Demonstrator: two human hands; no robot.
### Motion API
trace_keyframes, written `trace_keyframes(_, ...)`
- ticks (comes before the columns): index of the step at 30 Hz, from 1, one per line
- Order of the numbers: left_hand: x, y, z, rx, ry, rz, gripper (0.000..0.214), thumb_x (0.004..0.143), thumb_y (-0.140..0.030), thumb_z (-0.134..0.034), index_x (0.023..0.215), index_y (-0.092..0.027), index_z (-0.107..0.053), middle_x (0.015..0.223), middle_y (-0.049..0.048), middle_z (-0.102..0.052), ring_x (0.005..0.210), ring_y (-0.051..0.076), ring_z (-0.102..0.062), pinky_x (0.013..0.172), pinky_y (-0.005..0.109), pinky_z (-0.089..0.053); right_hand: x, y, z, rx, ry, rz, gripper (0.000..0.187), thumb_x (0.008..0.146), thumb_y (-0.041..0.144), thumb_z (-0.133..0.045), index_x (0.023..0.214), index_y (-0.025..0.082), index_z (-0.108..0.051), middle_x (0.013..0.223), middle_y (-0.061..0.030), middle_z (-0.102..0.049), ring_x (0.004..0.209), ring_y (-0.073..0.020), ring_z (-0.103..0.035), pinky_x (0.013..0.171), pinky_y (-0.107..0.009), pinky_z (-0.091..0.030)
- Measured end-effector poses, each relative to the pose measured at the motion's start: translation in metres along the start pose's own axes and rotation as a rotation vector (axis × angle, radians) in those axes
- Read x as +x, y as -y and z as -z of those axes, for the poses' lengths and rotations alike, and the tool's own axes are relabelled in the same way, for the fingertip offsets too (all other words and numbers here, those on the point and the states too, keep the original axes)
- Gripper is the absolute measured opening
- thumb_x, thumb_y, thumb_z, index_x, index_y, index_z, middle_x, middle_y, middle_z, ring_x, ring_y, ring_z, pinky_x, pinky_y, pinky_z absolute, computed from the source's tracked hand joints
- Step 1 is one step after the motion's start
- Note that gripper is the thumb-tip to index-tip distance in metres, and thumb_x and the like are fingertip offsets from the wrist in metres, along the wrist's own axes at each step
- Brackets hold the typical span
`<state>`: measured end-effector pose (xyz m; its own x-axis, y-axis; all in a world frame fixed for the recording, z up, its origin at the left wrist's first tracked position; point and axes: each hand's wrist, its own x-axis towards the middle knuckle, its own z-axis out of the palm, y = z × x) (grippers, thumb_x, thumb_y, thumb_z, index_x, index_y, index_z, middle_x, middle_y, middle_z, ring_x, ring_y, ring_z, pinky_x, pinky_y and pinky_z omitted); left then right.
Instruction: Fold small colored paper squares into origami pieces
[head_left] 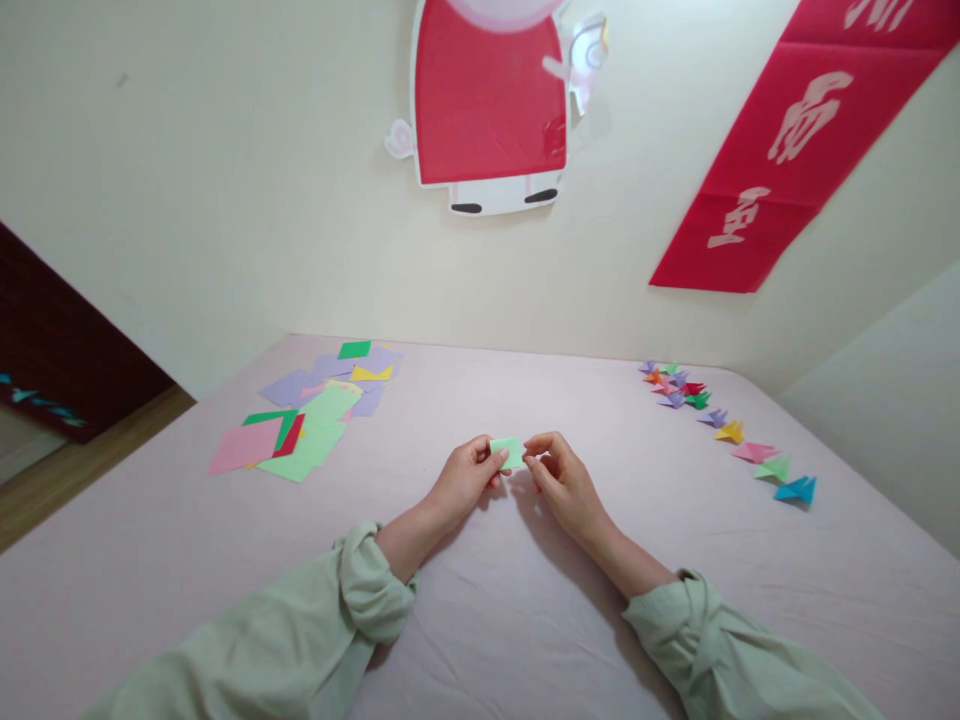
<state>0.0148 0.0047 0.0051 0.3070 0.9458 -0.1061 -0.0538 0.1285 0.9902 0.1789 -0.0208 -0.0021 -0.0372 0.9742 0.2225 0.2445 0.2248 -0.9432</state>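
A small folded piece of light green paper [508, 449] is held just above the pink cloth-covered table [480, 600] at its middle. My left hand [466, 478] pinches its left end between thumb and fingers. My right hand [561, 478] pinches its right end, fingers curled. Both forearms wear pale green sleeves pushed up at the cuffs.
A loose pile of flat coloured paper squares [307, 420] lies at the back left. A row of several small folded paper figures [724, 428] runs along the back right. A red cartoon cut-out [487, 100] and a red banner [795, 140] hang on the wall behind.
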Motion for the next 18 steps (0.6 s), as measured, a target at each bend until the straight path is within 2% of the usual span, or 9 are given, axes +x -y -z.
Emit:
trace_keyframes(6,-0.0021,-0.0037,-0.0008,0.040,0.004,0.001,0.037,0.078,-0.051,-0.061,0.074,-0.014,-0.058,0.055,-0.0033,-0.051,0.045,0.006,-0.039,0.042,0.017,-0.029,-0.0032,0.0037,-0.0009,-0.043,0.048,0.027,0.010,0.087,0.025,-0.050,0.096,0.022,-0.051,0.084,0.0013,-0.058,0.055,-0.0096,-0.047,0.052,-0.024,-0.037)
trace_keyframes(10,-0.0035,-0.0046,-0.0014,0.035,0.003,0.005,0.038,0.077,-0.052,-0.062,0.074,-0.014,-0.059,0.059,-0.0016,-0.055,0.045,0.006,-0.040,0.041,0.017,-0.029,-0.0034,0.0045,-0.0008,-0.038,0.050,0.031,0.011,0.087,0.025,-0.050,0.097,0.022,-0.052,0.082,0.0016,-0.058,0.056,-0.0101,-0.047,0.053,-0.024,-0.038)
trace_keyframes(15,-0.0020,-0.0003,0.0000,0.063,0.002,0.010,0.038,0.080,-0.052,-0.059,0.073,-0.015,-0.057,0.050,-0.0044,-0.047,0.044,0.007,-0.039,0.042,0.018,-0.029,-0.0035,0.0070,-0.0003,-0.049,0.066,0.022,0.012,0.088,0.027,-0.049,0.098,0.021,-0.054,0.078,0.0021,-0.057,0.057,-0.0110,-0.049,0.054,-0.024,-0.038)
trace_keyframes(18,0.0005,0.0032,0.0010,0.066,0.008,-0.010,0.035,0.080,-0.049,-0.059,0.074,-0.015,-0.057,0.055,-0.0025,-0.053,0.047,0.007,-0.043,0.045,0.018,-0.031,-0.0036,0.0070,0.0004,-0.054,0.074,0.012,0.013,0.088,0.026,-0.048,0.098,0.021,-0.054,0.074,0.0029,-0.056,0.057,-0.0112,-0.048,0.054,-0.024,-0.037)
